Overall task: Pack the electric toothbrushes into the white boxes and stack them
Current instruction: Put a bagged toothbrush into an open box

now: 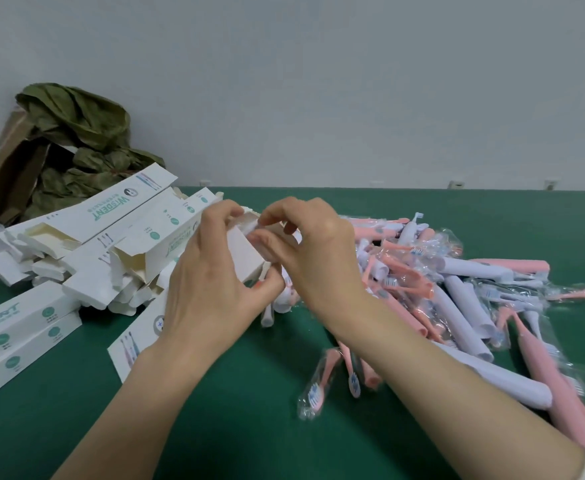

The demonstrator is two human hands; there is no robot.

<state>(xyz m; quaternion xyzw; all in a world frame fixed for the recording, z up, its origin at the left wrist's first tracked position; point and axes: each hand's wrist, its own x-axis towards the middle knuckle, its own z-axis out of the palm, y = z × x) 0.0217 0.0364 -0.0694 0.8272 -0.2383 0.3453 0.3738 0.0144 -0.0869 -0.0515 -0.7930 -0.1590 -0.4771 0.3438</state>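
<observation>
Now gripping a white box (246, 255) with the left hand (211, 275), pinching its upper end with the right hand (318, 252).

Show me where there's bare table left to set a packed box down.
Bare green table lies nearest the person, between the stacked boxes on the left and the wrapped brush heads. A second strip runs along the wall behind the toothbrush pile. The open boxes on the left and that pile on the right are crowded.
</observation>
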